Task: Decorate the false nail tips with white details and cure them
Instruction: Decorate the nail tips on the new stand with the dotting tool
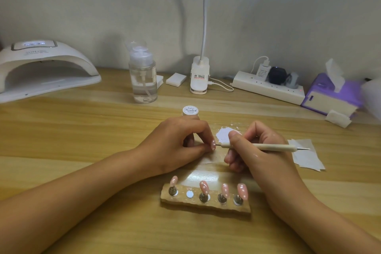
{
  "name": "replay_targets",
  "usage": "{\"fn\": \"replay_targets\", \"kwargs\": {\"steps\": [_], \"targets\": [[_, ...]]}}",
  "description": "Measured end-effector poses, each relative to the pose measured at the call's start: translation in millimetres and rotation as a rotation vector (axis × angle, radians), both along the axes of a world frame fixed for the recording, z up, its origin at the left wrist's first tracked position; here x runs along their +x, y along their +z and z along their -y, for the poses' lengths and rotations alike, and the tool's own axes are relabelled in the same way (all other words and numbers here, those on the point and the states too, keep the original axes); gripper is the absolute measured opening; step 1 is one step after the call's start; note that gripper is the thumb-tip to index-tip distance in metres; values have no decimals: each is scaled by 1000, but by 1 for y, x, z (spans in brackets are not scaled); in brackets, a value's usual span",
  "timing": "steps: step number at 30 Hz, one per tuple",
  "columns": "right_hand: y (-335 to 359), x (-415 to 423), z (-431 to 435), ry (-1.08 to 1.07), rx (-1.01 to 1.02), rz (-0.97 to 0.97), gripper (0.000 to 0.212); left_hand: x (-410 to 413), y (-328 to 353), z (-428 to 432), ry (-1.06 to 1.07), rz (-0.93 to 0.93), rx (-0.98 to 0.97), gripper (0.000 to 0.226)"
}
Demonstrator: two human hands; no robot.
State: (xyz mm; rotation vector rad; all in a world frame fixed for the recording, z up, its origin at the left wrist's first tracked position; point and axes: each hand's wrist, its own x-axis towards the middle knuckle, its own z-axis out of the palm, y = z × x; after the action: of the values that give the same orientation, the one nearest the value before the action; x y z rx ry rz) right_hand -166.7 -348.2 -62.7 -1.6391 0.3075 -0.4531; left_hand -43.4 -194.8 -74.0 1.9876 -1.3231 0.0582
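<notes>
Currently dotting white onto the nail tip (pixel 213 143) at frame centre, pinching it in the left hand (pixel 177 146), gripping the pen (pixel 268 146) in the right hand (pixel 261 161); next, probably reseating it on the stand (pixel 206 206) below.

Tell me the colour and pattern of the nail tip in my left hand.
Pink nail tip with white dots, in the head view.

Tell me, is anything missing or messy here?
One spot on the wooden stand is empty, showing just a white disc; a nail tip is pinched in the left hand. A splotch of white paint lies smeared behind the hands, with small splatters around it.
</notes>
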Motion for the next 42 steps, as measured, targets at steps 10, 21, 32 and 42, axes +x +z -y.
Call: {"fn": "replay_targets", "kwargs": {"steps": [10,21,32,42], "targets": [[-2,1,1,8,3,5,27,0,-1,0,6,2,-4,13],[1,0,-1,4,46,21,28,-1,0,0,3,12,1,15],[0,1,0,9,24,31,29,-2,1,0,12,20,10,13],[0,0,0,-20,43,80,27,-1,0,0,4,14,7,12]]}}
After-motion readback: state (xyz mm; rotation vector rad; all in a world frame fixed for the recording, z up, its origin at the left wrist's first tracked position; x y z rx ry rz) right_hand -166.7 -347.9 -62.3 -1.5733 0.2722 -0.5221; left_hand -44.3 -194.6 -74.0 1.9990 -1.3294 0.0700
